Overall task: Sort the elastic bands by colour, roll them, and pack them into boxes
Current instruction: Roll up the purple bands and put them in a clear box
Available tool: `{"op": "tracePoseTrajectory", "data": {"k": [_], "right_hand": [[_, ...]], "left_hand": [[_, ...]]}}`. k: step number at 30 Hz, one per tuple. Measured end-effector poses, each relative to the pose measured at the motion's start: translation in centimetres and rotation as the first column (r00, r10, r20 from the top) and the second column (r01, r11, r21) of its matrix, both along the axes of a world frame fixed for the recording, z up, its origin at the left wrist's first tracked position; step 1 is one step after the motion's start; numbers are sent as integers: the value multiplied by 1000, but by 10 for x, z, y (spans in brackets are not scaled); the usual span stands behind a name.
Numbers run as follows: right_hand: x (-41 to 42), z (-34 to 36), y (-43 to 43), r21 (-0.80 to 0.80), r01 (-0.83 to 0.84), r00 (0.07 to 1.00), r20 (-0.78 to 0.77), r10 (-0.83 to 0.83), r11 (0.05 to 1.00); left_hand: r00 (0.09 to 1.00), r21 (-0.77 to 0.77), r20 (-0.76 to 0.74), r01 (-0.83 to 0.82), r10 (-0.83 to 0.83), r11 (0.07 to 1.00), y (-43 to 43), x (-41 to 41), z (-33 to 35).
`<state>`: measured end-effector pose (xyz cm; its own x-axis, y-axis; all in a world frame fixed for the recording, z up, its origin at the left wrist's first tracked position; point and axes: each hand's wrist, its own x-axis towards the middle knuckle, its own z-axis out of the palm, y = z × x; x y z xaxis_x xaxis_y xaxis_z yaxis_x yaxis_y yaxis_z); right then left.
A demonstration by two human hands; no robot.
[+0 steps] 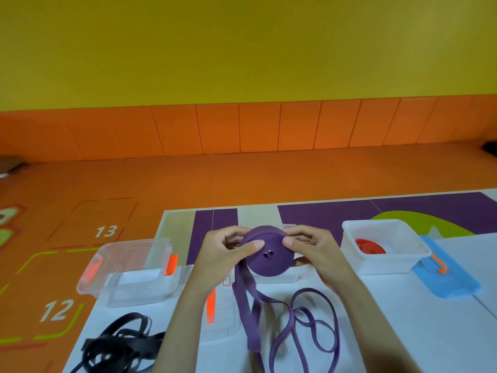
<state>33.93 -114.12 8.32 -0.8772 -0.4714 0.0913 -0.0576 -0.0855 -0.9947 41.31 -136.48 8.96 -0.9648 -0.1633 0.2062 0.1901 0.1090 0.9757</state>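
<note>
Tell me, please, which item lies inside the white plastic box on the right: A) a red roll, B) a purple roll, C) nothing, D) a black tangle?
A: a red rolled elastic band rests on the floor of the white plastic box.

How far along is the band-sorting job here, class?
Done: a red roll sits in the right box. In hand: the left hand and right hand grip a purple roll, its tail trailing on the table. Left: the black bands lie tangled; the clear box looks empty.
</note>
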Motion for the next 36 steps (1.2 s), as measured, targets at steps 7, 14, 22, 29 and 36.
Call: {"op": "tracePoseTrajectory", "data": {"k": [7, 14, 22, 29, 36], "right_hand": [[-10, 12, 8, 169, -134, 990, -10, 138, 976], [-3, -2, -6, -50, 50, 999, 17, -49, 998], [-10, -8, 2, 130, -128, 992, 5, 128, 983], [-3, -25, -13, -131, 15, 985, 173, 8, 991], [-11, -17, 3, -56, -81, 989, 119, 87, 995]], "left_hand": [[997, -34, 20, 71, -70, 997, -2, 1, 0], [998, 118, 58, 16, -23, 993, -4, -6, 4], [996, -73, 78, 53, -47, 996, -6, -7, -4], [995, 124, 91, -60, 49, 990, 2, -8, -15], [996, 114, 72, 46, -54, 992, -2, -9, -12]]}}
